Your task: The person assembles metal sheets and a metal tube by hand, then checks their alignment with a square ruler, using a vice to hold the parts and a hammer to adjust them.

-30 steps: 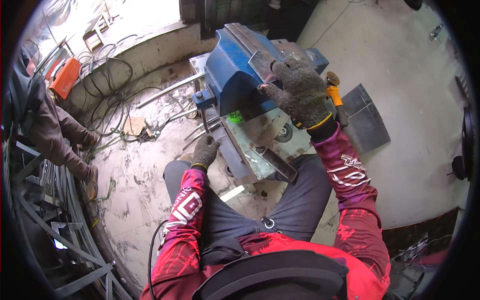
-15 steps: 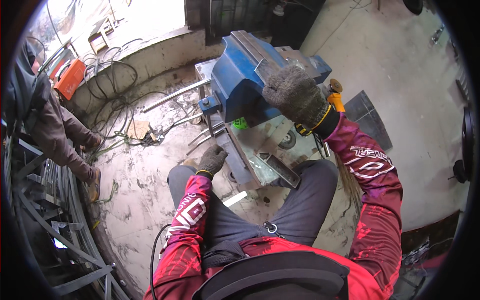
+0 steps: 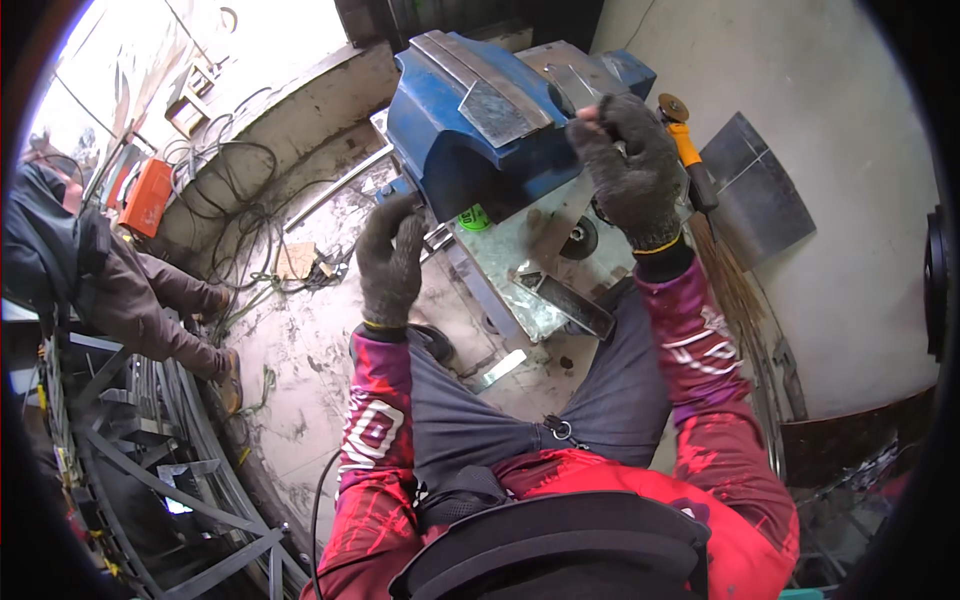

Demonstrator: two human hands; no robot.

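A blue bench vise (image 3: 470, 155) stands on a metal-topped stand in front of me, with a thin angular metal plate (image 3: 495, 112) at its jaws. My left hand (image 3: 390, 265), in a dark knit glove, is raised at the vise's near left side. Its fingers are bent, the thumb apart from them, and nothing shows between. My right hand (image 3: 630, 175), gloved alike, hovers at the vise's right with its fingers curled in. A bare fingertip pokes out of that glove. A small pale bit shows among the curled fingers, too little to name.
On the stand lie a dark grinding disc (image 3: 578, 238) and a hollow metal offcut (image 3: 570, 303). Right of the vise is a yellow angle grinder (image 3: 688, 150), near a dark sheet (image 3: 757, 190). Another person (image 3: 130, 290) stands left, by cables (image 3: 225, 190) and steel bars (image 3: 190, 440).
My right hand has moved off the metal plate, to the right and nearer me. My left hand has risen from by my knee to the vise's left side. The view has shifted slightly.
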